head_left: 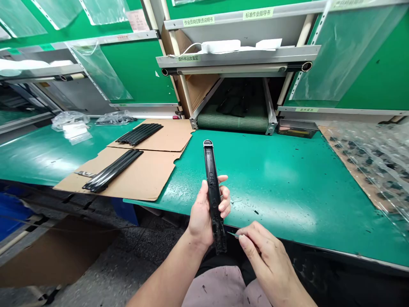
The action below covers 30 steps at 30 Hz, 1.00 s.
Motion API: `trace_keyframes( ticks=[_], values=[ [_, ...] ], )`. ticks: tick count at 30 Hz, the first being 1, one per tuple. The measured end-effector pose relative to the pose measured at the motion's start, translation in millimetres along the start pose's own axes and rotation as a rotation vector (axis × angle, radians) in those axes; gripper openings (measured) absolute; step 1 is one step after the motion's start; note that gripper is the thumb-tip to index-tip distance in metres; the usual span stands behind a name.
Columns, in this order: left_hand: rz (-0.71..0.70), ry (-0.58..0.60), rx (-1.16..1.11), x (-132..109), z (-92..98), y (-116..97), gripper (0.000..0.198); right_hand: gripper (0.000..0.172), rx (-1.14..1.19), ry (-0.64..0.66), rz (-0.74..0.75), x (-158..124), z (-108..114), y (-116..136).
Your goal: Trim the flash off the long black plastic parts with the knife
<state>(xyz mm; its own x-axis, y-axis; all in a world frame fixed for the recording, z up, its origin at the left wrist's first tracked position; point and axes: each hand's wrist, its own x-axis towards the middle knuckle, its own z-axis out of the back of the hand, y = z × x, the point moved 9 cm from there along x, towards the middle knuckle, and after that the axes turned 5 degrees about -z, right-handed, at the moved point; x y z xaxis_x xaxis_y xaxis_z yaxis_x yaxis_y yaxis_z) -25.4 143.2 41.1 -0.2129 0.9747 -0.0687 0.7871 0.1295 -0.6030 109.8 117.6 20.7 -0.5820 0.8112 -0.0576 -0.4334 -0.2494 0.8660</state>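
A: ok so what step are we looking at here?

B: My read: close handwork on one piece. The left hand [201, 216] has its fingers wrapped round a long black part [211, 170], hollow side facing up. It's held in the air by the near edge of the table [271, 170], with the rounded, silvery end pointing away from the person.

A: And the right?

B: The right hand [263, 251] has a thin pointed tool [234, 234] pinched in its fingers, tip just beside the part's near end. Can't tell if it's touching tbh. Looks like trimming or picking at that end, esp. with a black scrap [256, 212] lying on the table nearby, but that's a guess.

A: So what does the next move call for?

B: Imo a steady left grip and a light, short stroke from the right, with the point kept clear of the left fingers.

A: What about those black strips [111, 170]?

B: Lying side by side on the cardboard [153, 179] off to the left, neither hand on them.
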Motion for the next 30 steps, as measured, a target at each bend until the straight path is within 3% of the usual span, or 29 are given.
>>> trace_keyframes(
  ticks=[6, 11, 16, 20, 21, 23, 27, 30],
  values=[
    [0.14, 0.057, 0.042, -5.6, -9.6, 15.7, 0.041, 0.036, 0.023, 0.082, -0.025, 4.8, -5.2, -0.9],
    [0.216, 0.126, 0.073, -7.2, -19.7, 23.9, 0.04, 0.041, 0.203, 0.353, -0.009, 8.6, -18.1, -3.1],
    [0.258, 0.164, 0.102, -11.1, -28.3, 31.0, 0.041, 0.043, 0.384, 0.487, -0.001, 12.2, -17.7, 0.2],
    [0.271, 0.14, 0.121, -13.0, -23.9, 35.0, 0.039, 0.041, 0.474, 0.649, -0.171, 0.6, -32.6, -5.5],
    [0.266, 0.112, 0.116, -12.2, -20.4, 34.8, 0.038, 0.04, 0.433, 0.602, -0.204, -0.9, -33.4, -9.8],
    [0.263, 0.045, 0.082, -10.3, -13.7, 34.9, 0.036, 0.036, 0.277, 0.368, -0.152, 0.3, -25.6, -13.2],
    [0.299, -0.052, -0.048, -8.9, -9.8, 39.7, 0.037, 0.018, -0.039, -0.312, 0.304, -15.9, 6.2, 10.4],
    [0.337, -0.093, -0.119, -11.2, -9.9, 46.1, 0.039, 0.011, -0.205, -0.561, 0.574, -33.7, 10.8, 13.9]
  ],
)
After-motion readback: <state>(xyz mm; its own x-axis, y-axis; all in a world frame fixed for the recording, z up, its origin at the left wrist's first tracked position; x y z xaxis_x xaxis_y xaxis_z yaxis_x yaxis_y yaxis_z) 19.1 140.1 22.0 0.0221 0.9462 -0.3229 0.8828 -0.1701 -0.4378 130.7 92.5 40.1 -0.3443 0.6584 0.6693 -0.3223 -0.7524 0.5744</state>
